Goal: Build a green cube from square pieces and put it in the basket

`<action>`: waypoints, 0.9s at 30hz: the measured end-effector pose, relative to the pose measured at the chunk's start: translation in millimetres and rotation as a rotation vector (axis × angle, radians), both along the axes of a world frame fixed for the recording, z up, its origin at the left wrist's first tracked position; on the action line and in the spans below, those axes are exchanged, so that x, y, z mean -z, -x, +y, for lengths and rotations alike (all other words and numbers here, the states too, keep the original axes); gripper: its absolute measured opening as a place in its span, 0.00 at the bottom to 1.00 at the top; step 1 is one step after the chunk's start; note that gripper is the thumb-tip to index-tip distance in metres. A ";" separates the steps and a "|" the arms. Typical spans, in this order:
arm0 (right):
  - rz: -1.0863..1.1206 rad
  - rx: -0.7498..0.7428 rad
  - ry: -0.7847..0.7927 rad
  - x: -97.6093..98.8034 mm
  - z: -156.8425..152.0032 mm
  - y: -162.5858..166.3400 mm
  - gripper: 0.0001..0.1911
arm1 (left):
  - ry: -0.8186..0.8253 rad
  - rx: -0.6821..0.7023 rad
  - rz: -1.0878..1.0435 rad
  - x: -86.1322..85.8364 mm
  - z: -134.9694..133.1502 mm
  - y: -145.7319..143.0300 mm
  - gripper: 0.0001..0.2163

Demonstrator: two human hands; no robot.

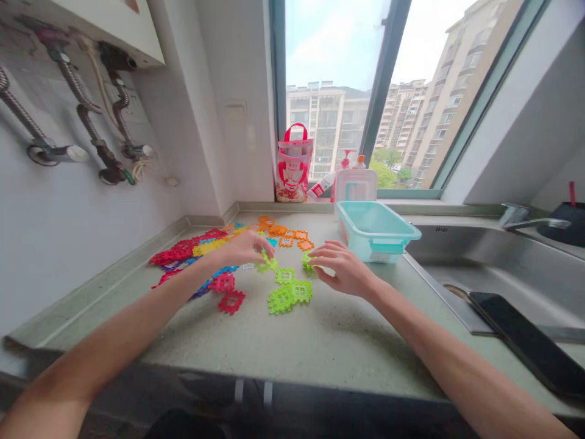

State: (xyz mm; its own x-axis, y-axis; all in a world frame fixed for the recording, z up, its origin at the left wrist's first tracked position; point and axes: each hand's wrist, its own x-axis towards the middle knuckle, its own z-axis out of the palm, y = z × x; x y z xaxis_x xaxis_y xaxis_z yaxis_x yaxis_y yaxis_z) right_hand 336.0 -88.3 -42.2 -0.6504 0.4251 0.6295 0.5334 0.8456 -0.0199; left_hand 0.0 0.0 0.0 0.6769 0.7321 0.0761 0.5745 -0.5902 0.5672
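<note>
Head view shows your left hand pinching a lime-green waffle tile between thumb and fingertips, low over the tabletop. Your right hand has its fingers curled round a second green tile, held at its edge. Just below them lie a loose green tile and a joined green cluster. Red tiles and orange tiles spread along the far-left side, and a teal bin stands just beyond your right hand. These pieces look light, stiff and thin, with toothed rims; I judge the edges give the surest grip, since the flat faces offer little purchase.
</note>
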 end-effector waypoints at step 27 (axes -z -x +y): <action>0.064 0.171 0.271 33.3 25.9 -11.6 0.18 | -0.930 -0.110 0.391 -9.3 -25.6 23.1 0.14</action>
State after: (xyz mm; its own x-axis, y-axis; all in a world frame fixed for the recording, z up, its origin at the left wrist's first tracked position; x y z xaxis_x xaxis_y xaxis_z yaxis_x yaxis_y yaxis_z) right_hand 347.6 -62.4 -75.5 -0.5177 0.6824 0.5160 0.6577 0.7032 -0.2701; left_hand -23.1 -25.6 9.3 0.7087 0.5553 0.4352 0.6993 -0.6344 -0.3294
